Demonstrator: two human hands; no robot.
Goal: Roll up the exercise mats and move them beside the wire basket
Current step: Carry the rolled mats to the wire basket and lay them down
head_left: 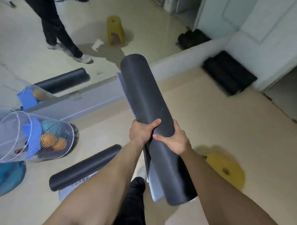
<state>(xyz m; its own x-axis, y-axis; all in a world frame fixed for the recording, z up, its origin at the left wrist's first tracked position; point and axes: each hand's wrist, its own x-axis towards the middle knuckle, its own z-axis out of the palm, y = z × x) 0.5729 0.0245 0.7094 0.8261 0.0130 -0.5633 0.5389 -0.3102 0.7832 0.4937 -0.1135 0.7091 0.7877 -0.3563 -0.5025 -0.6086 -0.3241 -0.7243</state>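
Both are curled tight round it: my left grip (142, 130) and right grip (174, 140) hold a smooth dark-grey rolled mat (145, 94) at mid-length. Its long axis runs from beside my legs up and away, leaning left. Further left, a second mat (85, 167) lies on the floor beside the wire basket (5, 138).

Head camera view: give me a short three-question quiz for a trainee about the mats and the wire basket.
1. True or false: the carried mat is unrolled.
2. The left hand and right hand are: A) both open B) both gripping the carried mat C) one gripping, one free.
3. What lies low down beside the wire basket?
Key: 1 false; 2 B; 3 a second rolled mat.
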